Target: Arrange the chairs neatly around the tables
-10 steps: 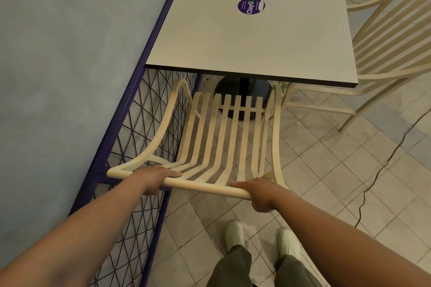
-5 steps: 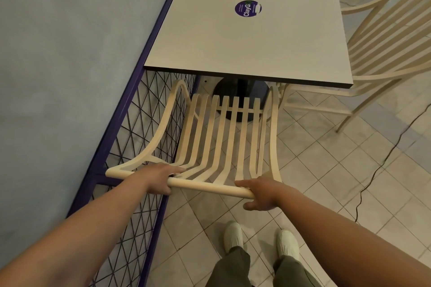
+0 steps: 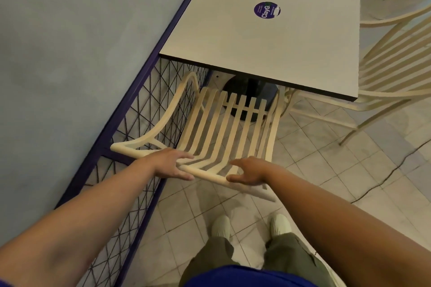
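Cream chair (image 3: pixel 205 174) at table (image 3: pixel 268 42), left hand (image 3: pixel 171 164), right hand (image 3: pixel 249 171), fingers straight on it

Light's soft and kinda flat, nothing harsh anywhere. The table top (image 3: pixel 268 53) is evenly lit, with a dark shadow pooled underneath. Fuzzy shadows sit on the floor tiles (image 3: pixel 314 158) below the chair slats (image 3: pixel 224 128). The forearms (image 3: pixel 70 228) go mushy near the bottom corners, and lines lean toward the edges.

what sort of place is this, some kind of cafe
Likely a café or casual eatery's seating area: a square grey table with a round purple branded sticker, a cream slatted chair pushed up to it, a matching chair beside it, and a pale tiled floor.
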The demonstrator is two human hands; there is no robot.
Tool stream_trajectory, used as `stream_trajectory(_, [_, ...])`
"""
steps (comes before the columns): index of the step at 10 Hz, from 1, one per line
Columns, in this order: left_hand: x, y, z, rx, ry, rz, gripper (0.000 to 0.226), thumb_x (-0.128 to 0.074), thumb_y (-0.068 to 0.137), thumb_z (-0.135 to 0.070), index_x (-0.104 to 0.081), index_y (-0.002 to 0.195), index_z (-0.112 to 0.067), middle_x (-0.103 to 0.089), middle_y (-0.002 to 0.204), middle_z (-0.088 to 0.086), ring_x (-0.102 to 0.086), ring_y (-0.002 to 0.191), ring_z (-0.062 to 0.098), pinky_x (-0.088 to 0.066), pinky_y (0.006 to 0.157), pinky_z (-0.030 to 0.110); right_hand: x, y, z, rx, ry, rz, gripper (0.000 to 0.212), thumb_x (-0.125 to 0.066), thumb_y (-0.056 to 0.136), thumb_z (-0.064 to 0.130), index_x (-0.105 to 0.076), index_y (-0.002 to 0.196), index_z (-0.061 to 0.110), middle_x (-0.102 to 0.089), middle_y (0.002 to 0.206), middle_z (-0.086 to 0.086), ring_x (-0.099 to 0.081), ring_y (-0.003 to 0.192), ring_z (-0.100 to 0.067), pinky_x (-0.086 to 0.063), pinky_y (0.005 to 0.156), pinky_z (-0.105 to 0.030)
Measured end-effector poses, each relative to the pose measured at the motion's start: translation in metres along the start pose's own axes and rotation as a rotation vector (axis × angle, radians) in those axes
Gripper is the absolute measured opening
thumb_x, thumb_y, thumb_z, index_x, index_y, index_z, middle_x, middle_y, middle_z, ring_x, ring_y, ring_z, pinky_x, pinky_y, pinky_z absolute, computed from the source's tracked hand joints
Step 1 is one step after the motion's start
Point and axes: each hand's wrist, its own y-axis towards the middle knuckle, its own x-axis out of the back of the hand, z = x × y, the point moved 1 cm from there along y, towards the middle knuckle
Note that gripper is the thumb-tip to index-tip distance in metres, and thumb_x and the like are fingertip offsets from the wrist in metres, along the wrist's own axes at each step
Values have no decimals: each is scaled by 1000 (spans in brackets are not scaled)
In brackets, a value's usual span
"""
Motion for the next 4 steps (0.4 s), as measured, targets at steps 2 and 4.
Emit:
stream_trajectory(2, [-20,-13,-39,71,-173,-136,85,-71,67,-76,-45,142,-46,-42,153,-8,-40,136,16,-34,109,36,39,1,-20,142,-106,36,71,-46,94,60,-29,152,24,-34,156,-4,-30,142,-25,-27,113,-41])
stream_trajectory(4, [-50,-23,-117,242,-372,-359,77,-74,71,-69,-47,140,-48,-45,152,-4,-42,134,16,-31,98,27,91,-26,-54,327,-276,86,70,-46,95,57,-29,152,20,-29,158,-5,-25,144,-26,-23,115,-43])
